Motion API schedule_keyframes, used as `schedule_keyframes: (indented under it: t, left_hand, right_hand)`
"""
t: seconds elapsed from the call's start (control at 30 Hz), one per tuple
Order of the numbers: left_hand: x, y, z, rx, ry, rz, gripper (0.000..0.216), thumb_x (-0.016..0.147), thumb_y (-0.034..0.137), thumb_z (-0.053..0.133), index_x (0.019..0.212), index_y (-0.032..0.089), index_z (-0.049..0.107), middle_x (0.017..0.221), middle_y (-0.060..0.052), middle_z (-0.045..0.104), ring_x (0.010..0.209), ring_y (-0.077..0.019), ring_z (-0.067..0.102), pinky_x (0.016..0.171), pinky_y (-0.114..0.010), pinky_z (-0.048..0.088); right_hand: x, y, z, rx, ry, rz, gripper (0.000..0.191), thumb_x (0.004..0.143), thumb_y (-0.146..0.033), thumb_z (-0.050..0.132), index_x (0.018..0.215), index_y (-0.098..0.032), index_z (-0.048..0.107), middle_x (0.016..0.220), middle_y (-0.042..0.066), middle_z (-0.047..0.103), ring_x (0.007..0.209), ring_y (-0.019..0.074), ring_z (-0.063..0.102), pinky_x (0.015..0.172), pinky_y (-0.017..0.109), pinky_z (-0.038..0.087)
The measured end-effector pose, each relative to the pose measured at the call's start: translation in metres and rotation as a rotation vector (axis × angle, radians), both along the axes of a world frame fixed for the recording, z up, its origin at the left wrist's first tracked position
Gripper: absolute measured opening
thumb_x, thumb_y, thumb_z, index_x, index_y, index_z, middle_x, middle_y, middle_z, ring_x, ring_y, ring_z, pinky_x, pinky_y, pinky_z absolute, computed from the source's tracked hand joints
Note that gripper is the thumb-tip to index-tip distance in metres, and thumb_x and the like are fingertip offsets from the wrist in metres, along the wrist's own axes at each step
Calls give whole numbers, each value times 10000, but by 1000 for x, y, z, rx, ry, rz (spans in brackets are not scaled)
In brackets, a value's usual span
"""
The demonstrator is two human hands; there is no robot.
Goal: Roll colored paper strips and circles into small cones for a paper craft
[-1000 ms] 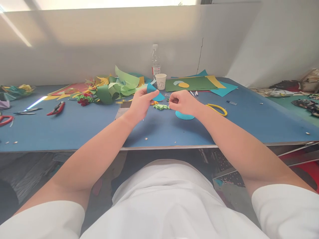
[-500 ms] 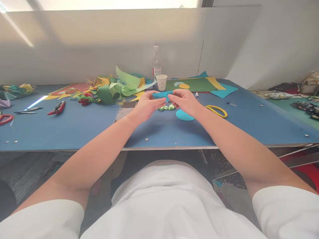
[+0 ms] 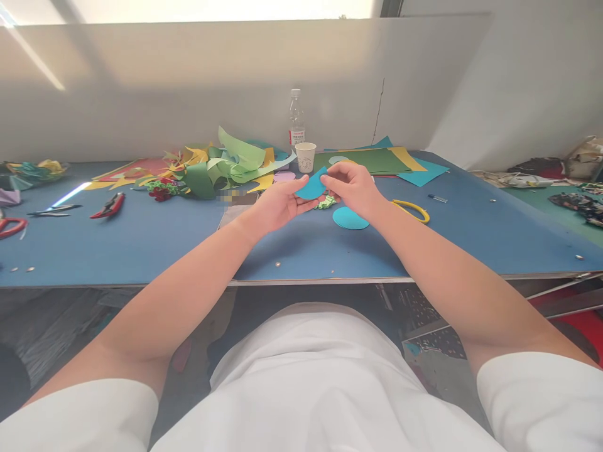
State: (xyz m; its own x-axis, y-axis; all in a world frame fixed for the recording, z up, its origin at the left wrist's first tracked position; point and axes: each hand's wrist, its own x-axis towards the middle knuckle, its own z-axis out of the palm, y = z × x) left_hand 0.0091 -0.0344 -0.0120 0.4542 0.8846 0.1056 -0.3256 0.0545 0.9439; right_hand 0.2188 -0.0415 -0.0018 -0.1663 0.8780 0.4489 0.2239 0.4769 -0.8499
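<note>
A folded piece of blue paper [image 3: 313,186] is held above the table between both hands. My left hand [image 3: 281,202] grips its left side, thumb on top and fingers beneath. The fingertips of my right hand [image 3: 351,185] pinch its upper right edge. Below the right hand, a light blue paper circle [image 3: 350,218] lies flat on the table. Crinkled light green paper [image 3: 326,201] lies just behind the held piece, partly hidden. Yellow-handled scissors [image 3: 413,212] rest right of my right wrist, their blades hidden by the arm.
A paper cup [image 3: 306,157] and a plastic bottle [image 3: 296,119] stand at the back. Paper scraps [image 3: 235,157] are heaped left of them; green and yellow sheets [image 3: 377,160] lie to the right. Red-handled pliers [image 3: 108,206] lie on the left of the blue table [image 3: 164,251].
The blue paper has turned from a level strip to a slant, showing more of its face. My left fingers have opened out beneath it, and my right hand has shifted slightly right.
</note>
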Motion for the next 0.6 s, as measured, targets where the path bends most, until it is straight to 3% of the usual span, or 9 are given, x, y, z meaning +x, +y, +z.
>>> schedule_keyframes:
  t: [0.17,0.3,0.6]
  left_hand:
    - [-2,3,-1,-19,-22,-37,188,986,374,756,999,190,791,1150,-122,842,1197,-278,797,1180,-453,589]
    - [-3,4,-2,-12,9,-81,280,1011,421,734,1091,167,820,1190,-149,841,1231,-295,789,1199,-458,581]
    - [-4,4,-2,-16,-3,-110,293,1021,436,733,1094,174,840,1212,-138,847,1280,-286,774,1209,-426,583]
  right_hand:
    - [0,0,-2,25,17,5,369,815,-541,875,875,-234,678,724,14,625,684,193,589,597,342,458]
    - [0,0,-2,35,62,25,346,813,-514,884,902,-232,702,789,28,679,727,206,637,629,352,493]
    - [2,5,-6,93,78,45,336,849,-497,854,1037,-233,764,924,44,763,788,219,720,668,354,543]
